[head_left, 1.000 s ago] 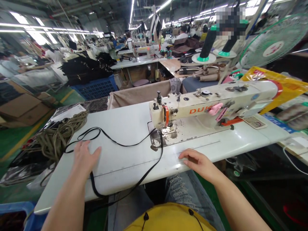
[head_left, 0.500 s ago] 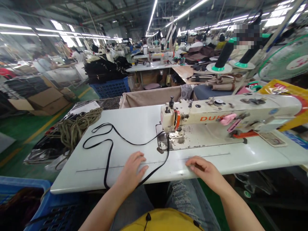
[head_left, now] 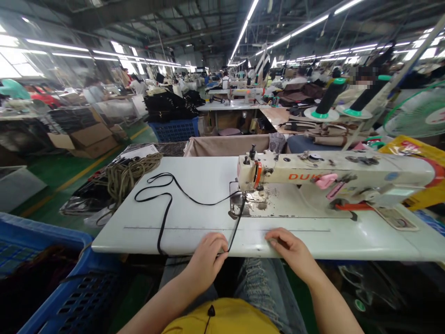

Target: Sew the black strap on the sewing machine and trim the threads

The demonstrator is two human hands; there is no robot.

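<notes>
A thin black strap (head_left: 194, 200) loops across the white sewing table (head_left: 194, 234) and runs under the needle of a cream sewing machine (head_left: 327, 178). My left hand (head_left: 206, 260) is at the table's front edge, its fingers pinched on the strap where it comes down from the needle. My right hand (head_left: 292, 250) rests on the table edge just to the right, fingers curled and holding nothing.
A coil of olive rope (head_left: 130, 175) lies on plastic bags at the table's far left. A blue crate (head_left: 45, 278) stands at my lower left. Thread cones (head_left: 330, 97) and a fan (head_left: 417, 111) stand behind the machine. Other workstations and people fill the background.
My left hand slid from the left part of the table to the front edge near the needle and took hold of the strap. My right hand stayed put.
</notes>
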